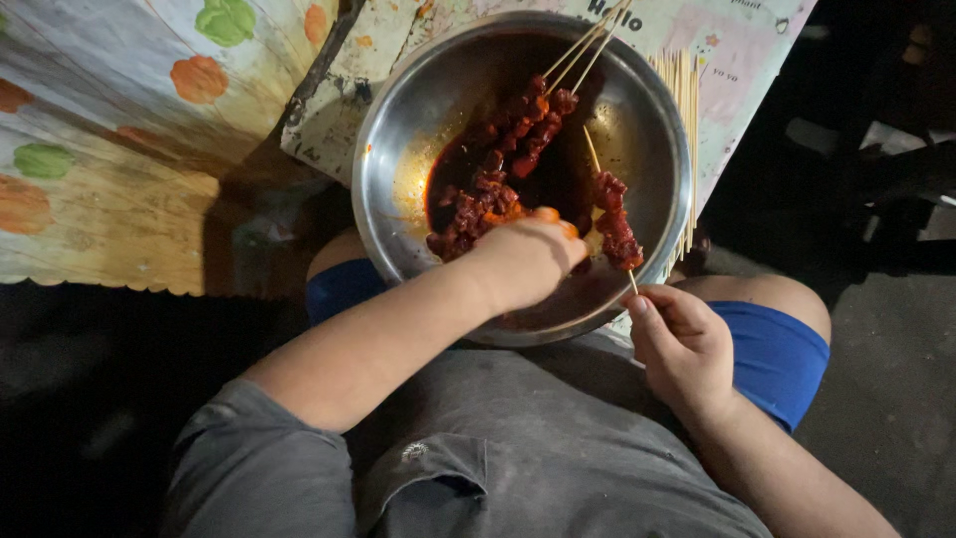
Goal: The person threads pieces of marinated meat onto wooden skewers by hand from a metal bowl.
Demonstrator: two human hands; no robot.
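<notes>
meat skewers point(518, 139) lie in the bowl point(657, 120), bare sticks point(682, 110) right of it.

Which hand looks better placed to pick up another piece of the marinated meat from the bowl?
The left hand, I'd judge: it is already down inside the steel bowl, fingers among the loose red meat pieces. The right hand sits outside the rim, pinching the part-loaded skewer.

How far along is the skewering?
Done: several loaded skewers lean in the steel bowl. In hand: right hand holds a partly filled skewer; left hand reaches into the marinated meat. Left: loose meat and bare sticks beside the bowl.
</notes>
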